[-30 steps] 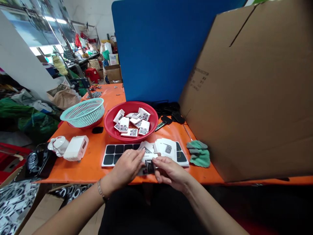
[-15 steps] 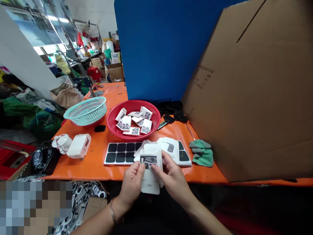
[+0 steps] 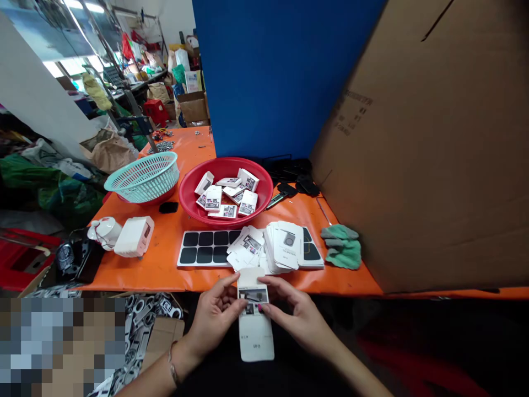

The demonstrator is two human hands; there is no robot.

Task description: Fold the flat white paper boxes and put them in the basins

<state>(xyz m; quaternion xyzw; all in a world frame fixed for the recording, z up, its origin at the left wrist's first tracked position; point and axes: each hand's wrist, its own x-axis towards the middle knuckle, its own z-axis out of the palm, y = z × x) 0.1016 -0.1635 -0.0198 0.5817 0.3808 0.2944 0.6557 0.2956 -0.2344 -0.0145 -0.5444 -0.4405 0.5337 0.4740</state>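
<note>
Between my hands is a flattened white cardboard box with a printed picture and an end flap at top and bottom. My left hand pinches its left edge, thumb on the front. On the other edge, my right hand grips it with the thumb by the picture and the fingers behind. Just beyond lies a pile of flat box blanks, resting on a white sheet of black rounded squares. Farther back, a red basin holds several small made-up white boxes.
A turquoise basket and a white box-shaped device stand on the left of the orange table. To the right are a green glove and a large cardboard carton. A blue panel rises behind.
My hands have drawn the flat box down and toward me, away from the pile. The pile of blanks, partly covered before, now shows fully.
</note>
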